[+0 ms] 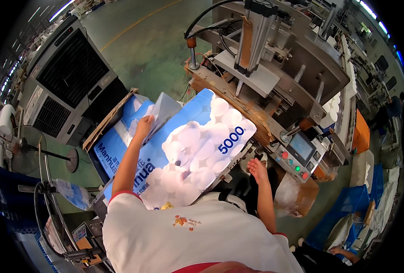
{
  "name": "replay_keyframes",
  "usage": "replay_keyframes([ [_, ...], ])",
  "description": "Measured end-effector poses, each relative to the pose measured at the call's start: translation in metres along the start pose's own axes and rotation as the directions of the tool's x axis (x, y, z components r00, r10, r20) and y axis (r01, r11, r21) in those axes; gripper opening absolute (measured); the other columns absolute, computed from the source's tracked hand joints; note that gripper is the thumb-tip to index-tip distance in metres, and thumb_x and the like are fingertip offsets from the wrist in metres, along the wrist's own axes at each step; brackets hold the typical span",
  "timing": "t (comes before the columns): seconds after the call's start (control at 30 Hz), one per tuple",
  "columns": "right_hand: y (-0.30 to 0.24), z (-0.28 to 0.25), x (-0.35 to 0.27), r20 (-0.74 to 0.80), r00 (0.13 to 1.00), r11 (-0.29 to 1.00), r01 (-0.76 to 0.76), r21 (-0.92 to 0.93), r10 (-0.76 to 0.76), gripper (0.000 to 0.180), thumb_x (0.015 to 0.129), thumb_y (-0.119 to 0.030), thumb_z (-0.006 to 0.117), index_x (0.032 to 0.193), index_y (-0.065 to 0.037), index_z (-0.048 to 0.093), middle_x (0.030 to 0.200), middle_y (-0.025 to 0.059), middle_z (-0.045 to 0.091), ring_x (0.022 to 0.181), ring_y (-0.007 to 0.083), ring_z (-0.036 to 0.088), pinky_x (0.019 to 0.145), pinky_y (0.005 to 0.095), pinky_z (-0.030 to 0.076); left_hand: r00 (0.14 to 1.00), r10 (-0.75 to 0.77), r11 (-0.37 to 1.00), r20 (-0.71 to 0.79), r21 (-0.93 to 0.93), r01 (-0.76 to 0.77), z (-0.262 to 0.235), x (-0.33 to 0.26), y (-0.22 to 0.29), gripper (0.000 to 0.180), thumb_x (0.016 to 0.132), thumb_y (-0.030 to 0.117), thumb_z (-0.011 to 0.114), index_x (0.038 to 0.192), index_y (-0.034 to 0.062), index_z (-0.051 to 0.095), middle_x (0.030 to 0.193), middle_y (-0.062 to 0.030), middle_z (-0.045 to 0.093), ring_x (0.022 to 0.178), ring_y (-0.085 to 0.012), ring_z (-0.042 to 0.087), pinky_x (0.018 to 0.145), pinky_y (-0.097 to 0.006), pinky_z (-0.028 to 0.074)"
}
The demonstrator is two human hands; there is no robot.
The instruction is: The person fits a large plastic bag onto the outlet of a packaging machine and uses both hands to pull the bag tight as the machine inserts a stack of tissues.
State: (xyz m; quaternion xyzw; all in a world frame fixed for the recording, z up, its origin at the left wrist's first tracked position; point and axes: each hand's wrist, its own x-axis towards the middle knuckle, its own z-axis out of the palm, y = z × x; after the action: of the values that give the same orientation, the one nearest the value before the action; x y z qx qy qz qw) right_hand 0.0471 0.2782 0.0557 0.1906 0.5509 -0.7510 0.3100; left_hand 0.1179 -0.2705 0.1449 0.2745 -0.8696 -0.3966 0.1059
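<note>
Roll pack (pixel 194 152) looks filled right of the left hand (pixel 143 125) pinching end film (pixel 164 109) we judge unclosed; right hand (pixel 257 171) spread, empty.

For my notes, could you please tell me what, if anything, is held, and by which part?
The left grip seems to hold the plastic flap by its left edge; the right grip is empty.

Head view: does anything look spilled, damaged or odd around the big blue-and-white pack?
Nothing looks spilled, and the blue-and-white pack shows no clear tear. One mild oddity: a ragged brown strip runs along the upright metal column beyond it, looking makeshift against the smooth metal.
</note>
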Motion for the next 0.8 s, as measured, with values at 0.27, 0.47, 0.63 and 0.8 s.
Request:
replay_keyframes([
  [0.27,-0.088,0.115,-0.093,0.611,0.79,0.997,0.077,-0.03,-0.043,0.06,0.095,-0.05,0.037,0.124,0.001,0.05,0.116,0.0126,0.058,0.105,0.0204,0.056,0.09,0.0325,0.044,0.884,0.447,0.874,0.138,0.143,-0.464,-0.007,-0.17,0.162,0.028,0.092,0.027,0.051,0.108,0.0076,0.064,0.115,-0.011,0.061,0.113,-0.028,0.053,0.091,-0.032,0.044],
  [0.47,-0.088,0.069,-0.127,0.477,0.879,0.979,0.093,-0.183,0.006,0.048,0.092,-0.037,0.052,0.119,0.003,0.054,0.116,0.0124,0.059,0.107,0.019,0.057,0.091,0.0326,0.045,0.586,0.731,0.538,0.35,0.233,-0.81,0.116,-0.212,0.197,0.029,0.088,0.028,0.055,0.111,0.0126,0.063,0.133,-0.0133,0.045,0.131,-0.0373,0.029,0.105,-0.054,0.024],
  [0.63,-0.06,-0.034,-0.134,0.153,0.987,0.967,-0.001,-0.254,0.041,0.036,0.084,-0.029,0.066,0.103,0.001,0.061,0.098,0.01,0.065,0.089,0.0196,0.064,0.079,0.0323,0.052,0.433,0.755,0.47,0.493,0.053,-0.881,0.165,-0.226,0.222,0.038,0.09,0.033,0.053,0.124,0.0165,0.055,0.14,-0.0121,0.038,0.135,-0.0353,0.024,0.107,-0.053,0.023],
  [0.8,-0.017,-0.144,-0.149,0.011,0.975,0.948,-0.212,-0.239,0.221,0.035,0.081,-0.03,0.07,0.102,-0.003,0.063,0.095,0.008,0.067,0.086,0.0185,0.065,0.076,0.0328,0.054,0.545,0.736,0.503,0.402,0.213,-0.837,0.164,-0.139,0.204,0.045,0.09,0.039,0.049,0.128,0.0149,0.05,0.14,-0.015,0.038,0.134,-0.0356,0.026,0.107,-0.053,0.021],
])
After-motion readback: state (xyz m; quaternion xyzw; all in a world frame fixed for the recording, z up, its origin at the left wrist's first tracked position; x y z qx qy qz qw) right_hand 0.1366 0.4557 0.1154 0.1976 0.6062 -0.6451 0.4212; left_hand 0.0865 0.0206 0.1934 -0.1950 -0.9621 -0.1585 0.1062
